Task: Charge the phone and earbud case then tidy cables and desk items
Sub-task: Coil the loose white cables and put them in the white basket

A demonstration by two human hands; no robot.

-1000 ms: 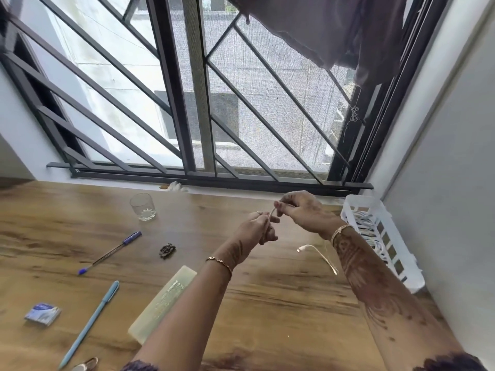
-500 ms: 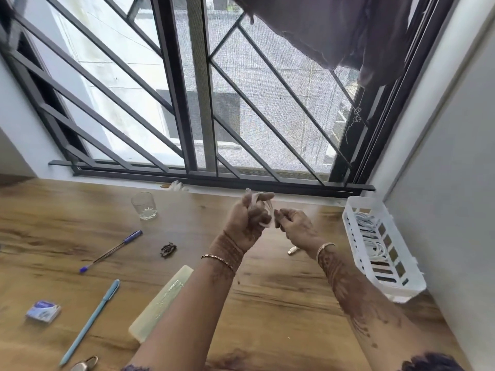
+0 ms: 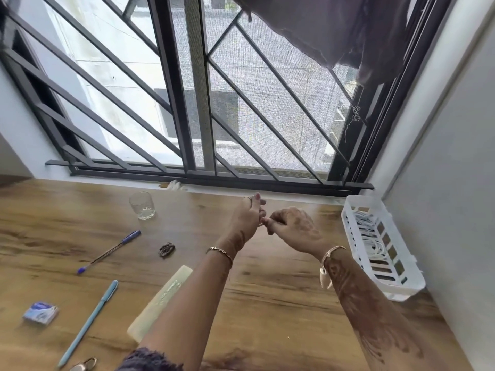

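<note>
My left hand (image 3: 247, 219) and my right hand (image 3: 292, 228) meet fingertip to fingertip above the far middle of the wooden desk (image 3: 267, 303). A thin white cable (image 3: 260, 224) is bunched in my left hand. Only a sliver of it shows between the two hands, where my right fingers pinch it. A white slotted basket (image 3: 413, 279) stands at the right by the wall, with coiled white cables (image 3: 371, 236) lying inside. No phone or earbud case is in view.
On the desk's left half lie a glass (image 3: 142, 206), a dark blue pen (image 3: 109, 251), a light blue pen (image 3: 89, 322), a dark hair clip (image 3: 166, 249), a pale green ruler (image 3: 160, 298) and a small blue-white packet (image 3: 40, 313). A barred window runs along the back edge.
The cable's loose tail, which hung over the desk a second ago, has been drawn up into my left hand. Both hands have turned and stayed close together.
</note>
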